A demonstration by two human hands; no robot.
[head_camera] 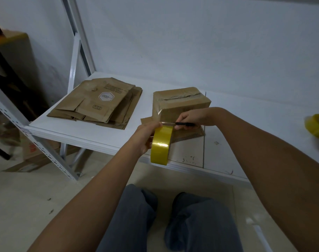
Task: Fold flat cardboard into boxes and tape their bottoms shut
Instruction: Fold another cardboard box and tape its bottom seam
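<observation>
Box (180,104) taped seam up, long axis left-right; tape roll (161,145) upright.

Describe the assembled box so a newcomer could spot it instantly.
On the white shelf, right of the stack of flat cardboard, stands the box, just behind both hands. It is the only folded-up carton, with a taped seam across its top.

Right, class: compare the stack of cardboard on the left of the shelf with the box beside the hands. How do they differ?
The stack of cardboard lies flat and unfolded; the box is folded up and stands as a block. The stack's top sheet shows a white printed label; the box's top shows a taped seam. No hand touches the stack; the box sits just behind both hands. Both are brown cardboard on the white shelf.
</observation>
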